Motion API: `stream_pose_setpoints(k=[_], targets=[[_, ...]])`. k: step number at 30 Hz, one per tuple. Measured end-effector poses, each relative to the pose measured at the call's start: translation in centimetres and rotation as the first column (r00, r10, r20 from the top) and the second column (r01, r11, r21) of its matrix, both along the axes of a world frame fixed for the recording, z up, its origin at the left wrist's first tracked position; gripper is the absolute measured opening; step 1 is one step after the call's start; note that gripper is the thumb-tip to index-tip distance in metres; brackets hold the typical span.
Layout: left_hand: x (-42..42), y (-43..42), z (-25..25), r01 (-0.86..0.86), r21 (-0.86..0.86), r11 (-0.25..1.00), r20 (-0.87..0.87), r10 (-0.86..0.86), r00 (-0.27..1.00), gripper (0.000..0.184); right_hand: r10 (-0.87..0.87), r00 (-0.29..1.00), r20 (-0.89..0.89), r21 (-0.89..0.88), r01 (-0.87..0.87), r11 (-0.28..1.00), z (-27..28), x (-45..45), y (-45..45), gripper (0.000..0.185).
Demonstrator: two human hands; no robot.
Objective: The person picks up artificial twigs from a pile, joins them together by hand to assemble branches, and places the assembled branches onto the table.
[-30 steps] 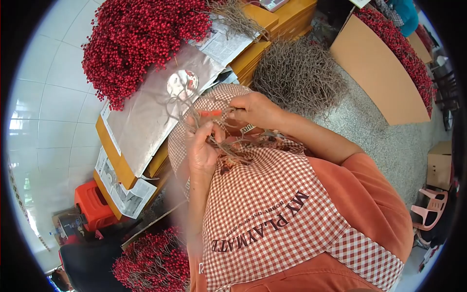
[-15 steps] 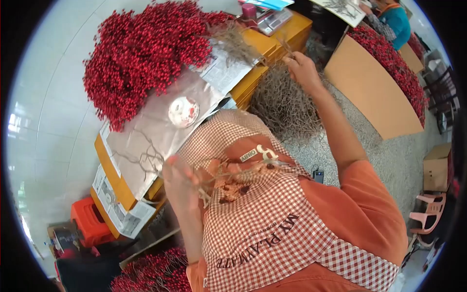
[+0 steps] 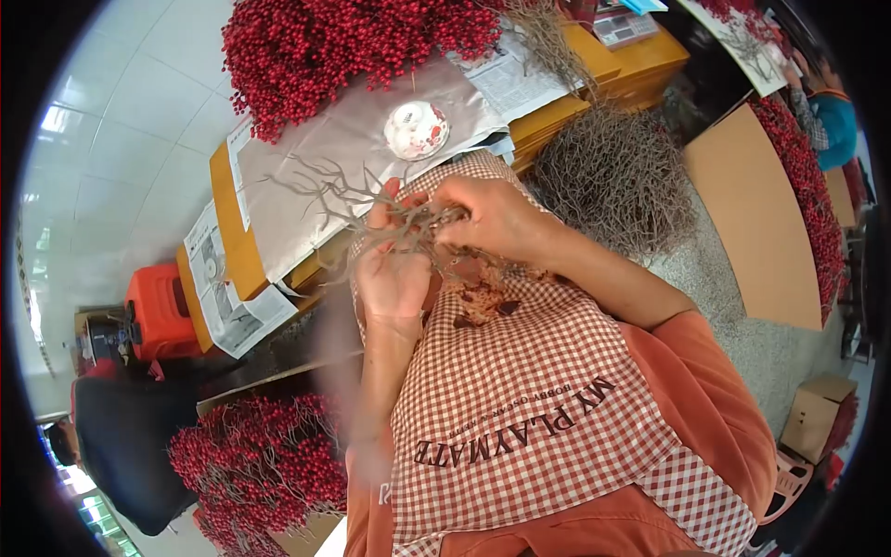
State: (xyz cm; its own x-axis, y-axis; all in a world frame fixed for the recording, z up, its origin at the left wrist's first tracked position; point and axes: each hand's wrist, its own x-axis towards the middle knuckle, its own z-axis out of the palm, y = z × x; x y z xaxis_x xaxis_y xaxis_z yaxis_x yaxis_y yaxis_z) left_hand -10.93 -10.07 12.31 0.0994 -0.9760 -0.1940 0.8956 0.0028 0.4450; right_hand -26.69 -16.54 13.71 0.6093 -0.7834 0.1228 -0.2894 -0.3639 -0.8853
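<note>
Through the head camera, I read both bare hands in front of the checked cloth apron (image 3: 529,408). The twigs (image 3: 343,190) are at the hands: thin, grey-brown, forked and crooked, with tips fanned out towards the smooth, silvery sheet (image 3: 306,153).

Left hand (image 3: 394,269): palm turned up, fingers partly curled around the twigs. Right hand (image 3: 487,218): fingers closed in a pinch at their gathered end, beside the left fingers. Blur and overlap hide the exact contact points.

On the sheet I locate a round white dish (image 3: 417,130) with red marks; beyond it, a dense mound of small, round red berries (image 3: 343,56). The table (image 3: 232,223) is yellow-brown with straight edges, partly covered by flat printed newspaper (image 3: 520,79).

Beside the table, a wiry, tangled brush pile (image 3: 613,176) lies on the speckled floor (image 3: 742,343). Right of it stands a flat-sided cardboard box (image 3: 756,213) with berries along its far side.
</note>
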Motion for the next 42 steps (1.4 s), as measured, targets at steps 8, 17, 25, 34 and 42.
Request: stream_pose_setpoints(k=[8, 17, 25, 34, 42], targets=[[-1.6, 0.9, 0.1, 0.013, 0.157, 0.987, 0.235, -0.050, 0.971, 0.031, -0.156, 0.930, 0.333, 0.734, -0.153, 0.662, -1.9, -2.3, -1.6, 0.017], [-2.6, 0.9, -0.6, -0.021, 0.221, 0.975, 0.363, -0.063, 0.930, 0.008, -0.083, 0.985, 0.150, 0.266, 0.041, 0.963, -3.4, -3.0, -2.0, 0.019], [-2.9, 0.6, -2.0, -0.111, 0.151, 0.982, 0.436, 0.034, 0.899, 0.012, -0.137, 0.991, -0.011, 0.099, 0.137, 0.986, -0.2, -3.5, 0.2, 0.025], [-2.6, 1.3, -2.5, -0.013, 0.142, 0.990, 0.442, -0.051, 0.896, 0.012, 0.003, 0.994, -0.109, 0.350, 0.035, 0.936, -1.2, -2.8, 1.0, 0.034], [-2.5, 2.3, -3.5, 0.050, 0.164, 0.985, 0.489, -0.126, 0.863, 0.004, 0.096, 0.992, 0.086, 0.380, -0.122, 0.917, -3.9, -2.7, 0.7, 0.026]])
